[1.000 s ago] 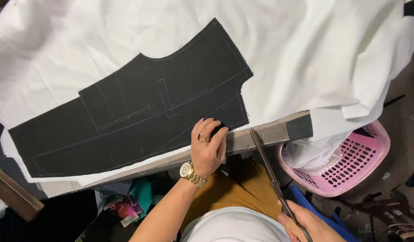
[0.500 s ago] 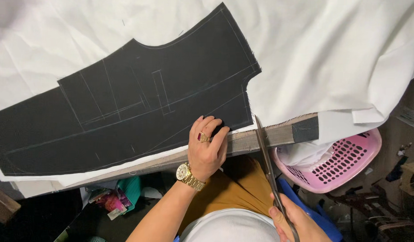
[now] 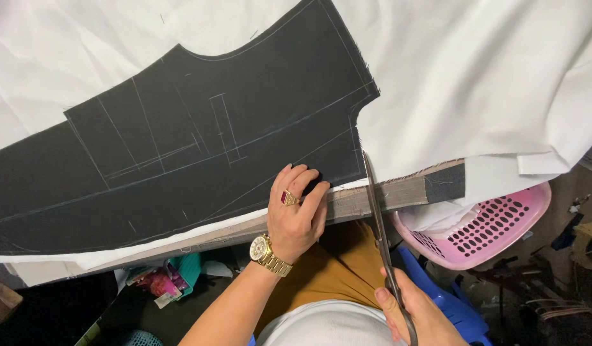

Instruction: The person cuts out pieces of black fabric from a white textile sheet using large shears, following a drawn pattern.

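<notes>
We press our left hand (image 3: 296,214) flat on the black pattern piece (image 3: 180,147) at the table edge (image 3: 398,192); our right hand (image 3: 414,314), closed around the scissors (image 3: 379,224), should cut the white fabric (image 3: 475,83) close along the black edge.

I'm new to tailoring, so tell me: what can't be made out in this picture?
- Scissors handles: covered by the right hand, head view.
- Right hand: partly cut off by the bottom edge.
- Black fabric piece: left end runs past the frame edge.
- Pink basket: contents mostly hidden under white cloth.
</notes>
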